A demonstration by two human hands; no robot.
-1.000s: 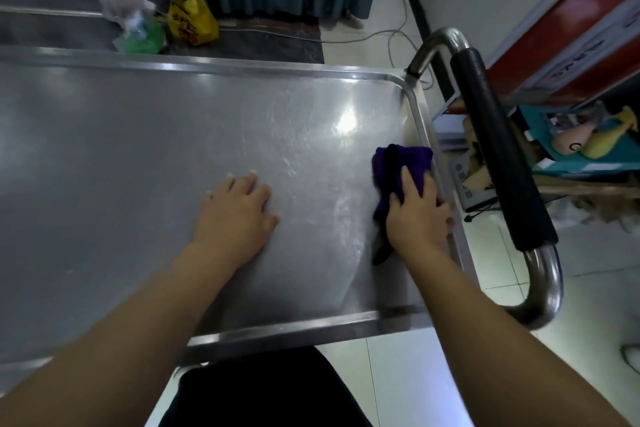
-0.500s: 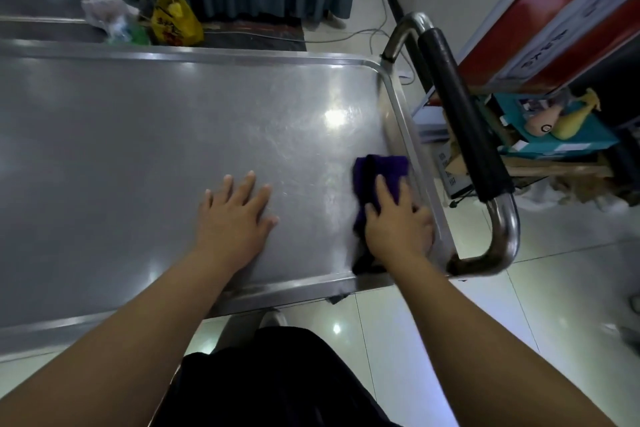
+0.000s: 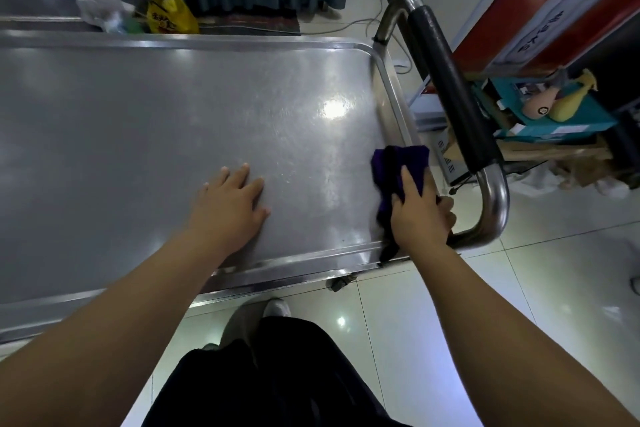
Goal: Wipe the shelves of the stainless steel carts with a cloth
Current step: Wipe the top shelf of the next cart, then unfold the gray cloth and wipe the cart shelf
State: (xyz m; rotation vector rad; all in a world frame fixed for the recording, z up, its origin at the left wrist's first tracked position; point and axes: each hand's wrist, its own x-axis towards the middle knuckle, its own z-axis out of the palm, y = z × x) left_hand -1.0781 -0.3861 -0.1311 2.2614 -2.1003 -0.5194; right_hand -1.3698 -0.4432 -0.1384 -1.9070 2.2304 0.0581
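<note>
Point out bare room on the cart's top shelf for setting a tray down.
Bare: the top shelf left of the left hand, far rim to near rim; also the band between both hands. Crowded: the near right corner, where the right hand holds the purple cloth beside the handle.
</note>
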